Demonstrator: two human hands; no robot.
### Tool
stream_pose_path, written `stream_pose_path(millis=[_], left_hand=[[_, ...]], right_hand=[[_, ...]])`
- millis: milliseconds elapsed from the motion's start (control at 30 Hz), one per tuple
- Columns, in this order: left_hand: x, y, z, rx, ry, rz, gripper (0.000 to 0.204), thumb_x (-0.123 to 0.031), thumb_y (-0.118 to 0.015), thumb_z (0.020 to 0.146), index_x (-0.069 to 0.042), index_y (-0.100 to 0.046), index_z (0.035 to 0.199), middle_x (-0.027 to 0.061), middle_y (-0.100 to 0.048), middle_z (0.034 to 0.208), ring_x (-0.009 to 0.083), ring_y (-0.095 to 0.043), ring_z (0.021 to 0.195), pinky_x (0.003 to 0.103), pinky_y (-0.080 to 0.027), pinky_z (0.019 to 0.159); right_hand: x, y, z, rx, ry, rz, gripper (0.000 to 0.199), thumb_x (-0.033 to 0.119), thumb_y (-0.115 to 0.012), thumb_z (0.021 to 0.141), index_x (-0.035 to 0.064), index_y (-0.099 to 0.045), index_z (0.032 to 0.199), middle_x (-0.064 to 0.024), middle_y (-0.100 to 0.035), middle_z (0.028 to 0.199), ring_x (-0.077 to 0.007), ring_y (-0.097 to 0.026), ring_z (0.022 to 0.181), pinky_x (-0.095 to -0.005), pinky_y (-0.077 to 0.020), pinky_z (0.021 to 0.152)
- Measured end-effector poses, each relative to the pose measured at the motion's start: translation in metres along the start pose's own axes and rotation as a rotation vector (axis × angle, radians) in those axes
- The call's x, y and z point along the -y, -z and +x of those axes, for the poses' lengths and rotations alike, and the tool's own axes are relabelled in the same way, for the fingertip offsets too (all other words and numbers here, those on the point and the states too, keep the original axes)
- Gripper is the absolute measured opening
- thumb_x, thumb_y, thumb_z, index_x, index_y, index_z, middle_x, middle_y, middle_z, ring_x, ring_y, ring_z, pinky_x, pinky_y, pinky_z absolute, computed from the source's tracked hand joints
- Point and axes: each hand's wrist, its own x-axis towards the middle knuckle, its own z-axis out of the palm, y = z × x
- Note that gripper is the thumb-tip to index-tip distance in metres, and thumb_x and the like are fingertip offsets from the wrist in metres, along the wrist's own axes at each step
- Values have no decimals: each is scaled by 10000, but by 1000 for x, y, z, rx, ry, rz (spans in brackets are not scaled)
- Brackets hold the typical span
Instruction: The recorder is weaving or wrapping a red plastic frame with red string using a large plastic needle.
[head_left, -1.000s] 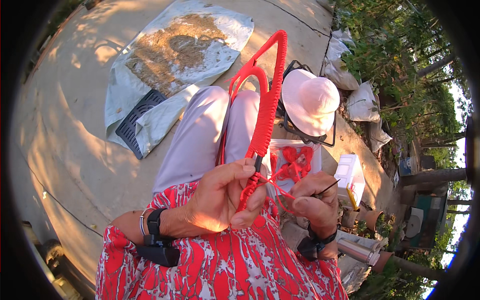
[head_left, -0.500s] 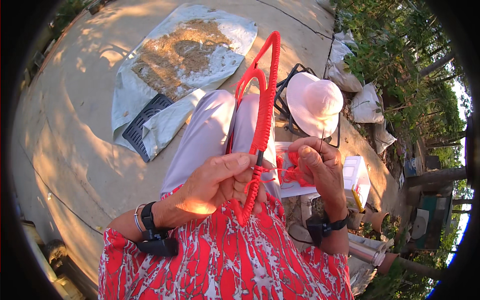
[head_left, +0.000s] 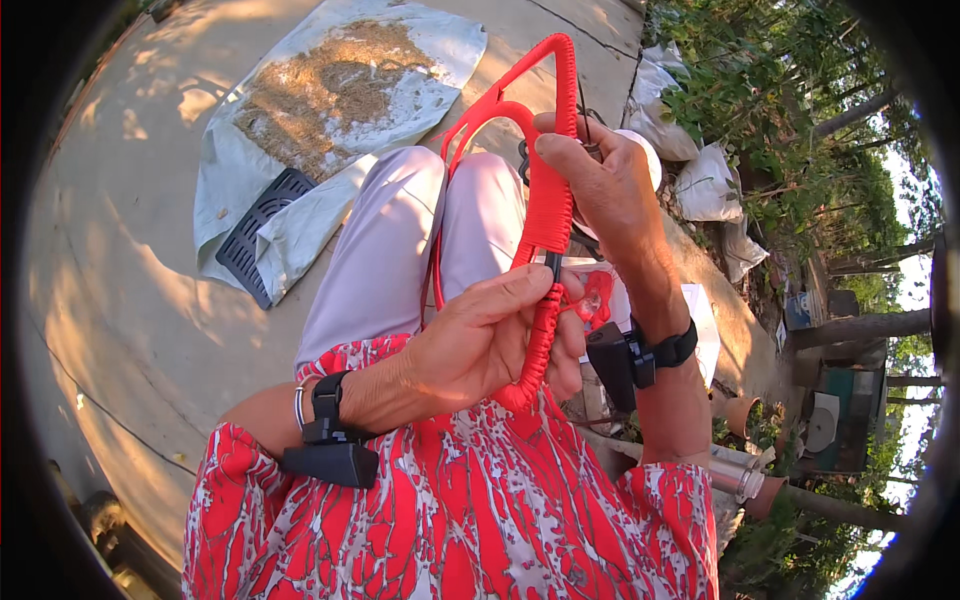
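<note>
Red cord-wrapped frame (head_left: 550, 215) is clamped at its lower section by the left hand (head_left: 490, 340), apparently for steadiness, while the right hand's (head_left: 612, 185) closure near the top cannot be determined

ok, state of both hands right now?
Left hand: closed around the lower part of the red-wrapped frame.
Right hand: fingers curled, seemingly on a thin dark tool; can't tell whether it also grips the frame.
</note>
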Motion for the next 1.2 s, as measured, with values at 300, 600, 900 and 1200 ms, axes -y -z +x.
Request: stream_pose_path(millis=[300,600,900,1200], left_hand=[[5,5,-9,15,-23,153,298,-263,-395,982,8,-514,1020,219,-633,923,368,-641,877,447,-505,836],[2,4,-11,-5,27,207,292,-256,-469,959,23,-532,1019,193,-640,925,312,-649,814,386,-512,767],[1,4,-17,24,36,-21,208,-178,-473,935,17,-531,980,215,-636,855,332,-654,725,393,-527,730],[4,5,-28,-22,115,136,192,-218,-506,902,-33,-499,952,230,-640,881,324,-646,877,433,-479,848]], right_hand=[[2,-10,-12,-115,119,-45,288,173,-538,826,-67,-610,967,-19,-576,708,-70,-486,619,-241,-392,549],[6,-10,-18,-86,102,-61,296,182,-542,832,-66,-602,981,4,-549,671,-55,-471,604,-226,-376,529],[14,-25,-21,-111,159,-108,287,162,-534,826,-71,-603,979,4,-542,646,-47,-458,582,-227,-366,504],[7,-22,-31,-112,149,-59,259,131,-519,833,-66,-601,979,16,-512,627,-38,-432,558,-229,-347,486]])
